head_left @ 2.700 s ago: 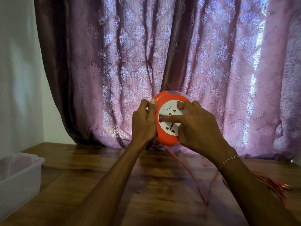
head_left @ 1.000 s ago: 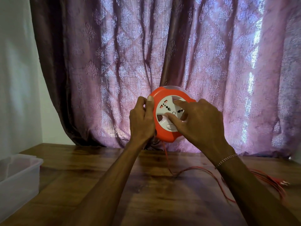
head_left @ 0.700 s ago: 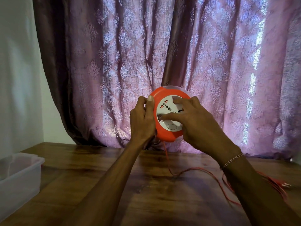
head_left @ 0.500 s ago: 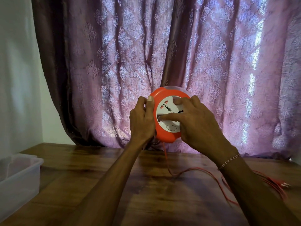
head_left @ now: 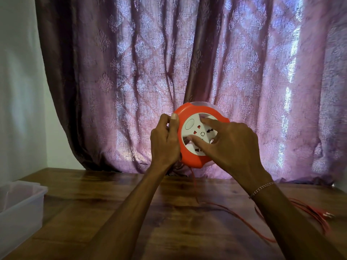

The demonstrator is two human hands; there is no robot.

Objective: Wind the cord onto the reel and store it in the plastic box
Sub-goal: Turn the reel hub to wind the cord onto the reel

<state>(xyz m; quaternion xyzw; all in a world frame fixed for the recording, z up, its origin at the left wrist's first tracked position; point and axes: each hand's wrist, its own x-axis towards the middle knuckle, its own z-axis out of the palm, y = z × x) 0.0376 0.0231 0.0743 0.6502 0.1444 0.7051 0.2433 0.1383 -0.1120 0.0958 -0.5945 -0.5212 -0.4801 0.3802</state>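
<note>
An orange round cord reel (head_left: 189,156) with a white socket face is held upright above the table, in front of the curtain. My left hand (head_left: 164,141) grips its left rim, thumb on the front edge. My right hand (head_left: 231,145) rests on the white socket face, fingers spread and pressing on it. A thin red cord (head_left: 234,214) hangs from the reel's underside, trails across the table to the right and ends in a loose bundle near the right edge. The clear plastic box (head_left: 20,207) stands open at the table's left edge.
A wooden table (head_left: 169,222) lies under my arms. A purple patterned curtain (head_left: 169,72) hangs close behind the reel and reaches the tabletop. A white wall is at the left.
The white socket face has turned under my right fingers; its oval button moved from the bottom to the upper left. The cord on the table has shifted slightly. My left hand stays put.
</note>
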